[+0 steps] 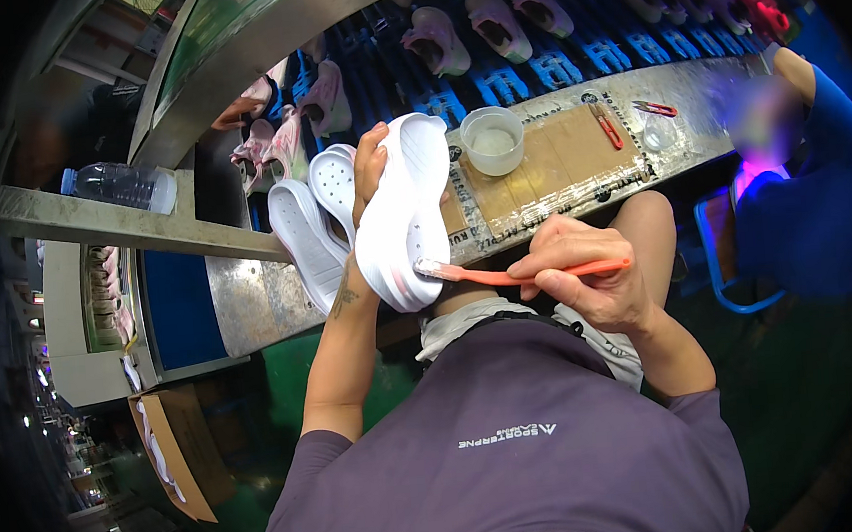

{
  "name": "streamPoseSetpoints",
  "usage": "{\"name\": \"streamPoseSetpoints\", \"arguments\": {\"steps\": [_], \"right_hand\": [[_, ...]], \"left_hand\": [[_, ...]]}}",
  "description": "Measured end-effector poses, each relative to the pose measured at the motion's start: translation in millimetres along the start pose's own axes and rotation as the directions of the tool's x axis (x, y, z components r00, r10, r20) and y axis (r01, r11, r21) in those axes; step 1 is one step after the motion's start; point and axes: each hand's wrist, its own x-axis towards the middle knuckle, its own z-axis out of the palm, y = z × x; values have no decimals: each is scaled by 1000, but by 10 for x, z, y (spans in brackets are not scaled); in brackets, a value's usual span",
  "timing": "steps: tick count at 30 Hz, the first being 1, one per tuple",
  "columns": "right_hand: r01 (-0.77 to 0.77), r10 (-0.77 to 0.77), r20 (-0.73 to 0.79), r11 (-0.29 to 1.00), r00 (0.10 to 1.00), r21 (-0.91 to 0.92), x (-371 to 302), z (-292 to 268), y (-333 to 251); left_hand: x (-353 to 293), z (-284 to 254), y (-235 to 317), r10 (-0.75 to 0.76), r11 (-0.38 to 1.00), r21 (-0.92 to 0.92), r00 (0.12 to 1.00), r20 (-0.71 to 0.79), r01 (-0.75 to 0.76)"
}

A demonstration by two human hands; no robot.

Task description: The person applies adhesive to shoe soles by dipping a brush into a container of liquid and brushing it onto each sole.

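My left hand (370,161) is closed round the far part of a white shoe sole (395,219), holding it up with its hollow inner side showing; most of the fingers are behind it. In my right hand (585,273) is an orange-handled toothbrush (491,276). Its bristles touch the inside of the sole at the near end. Left of the held sole, more white soles (308,243) with small holes lie on the metal bench. Beyond my hands stands a translucent plastic cup (492,143) with whitish contents.
Cardboard (562,163) is taped on the bench (706,98), with red-handled thread snips (606,127) on it. Pink-white shoe uppers (435,43) ride a conveyor behind. A water bottle (119,187) lies on a metal beam at left. Another person (805,180) sits at right.
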Motion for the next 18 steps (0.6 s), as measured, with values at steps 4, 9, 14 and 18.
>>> {"name": "streamPoseSetpoints", "arguments": {"steps": [4, 9, 14, 18], "right_hand": [[-44, 50, -47, 992, 998, 116, 29, 92, -117], [-206, 354, -224, 843, 908, 497, 76, 230, -82], [-61, 431, -322, 672, 843, 738, 311, 172, 293], [6, 435, -479, 736, 763, 677, 232, -29, 452]], "left_hand": [[139, 59, 83, 121, 986, 115, 992, 24, -123], [55, 136, 25, 112, 952, 289, 994, -11, -104], [-56, 112, 141, 138, 951, 274, 990, 31, -141], [-125, -57, 442, -381, 793, -365, 865, 327, 487]]}}
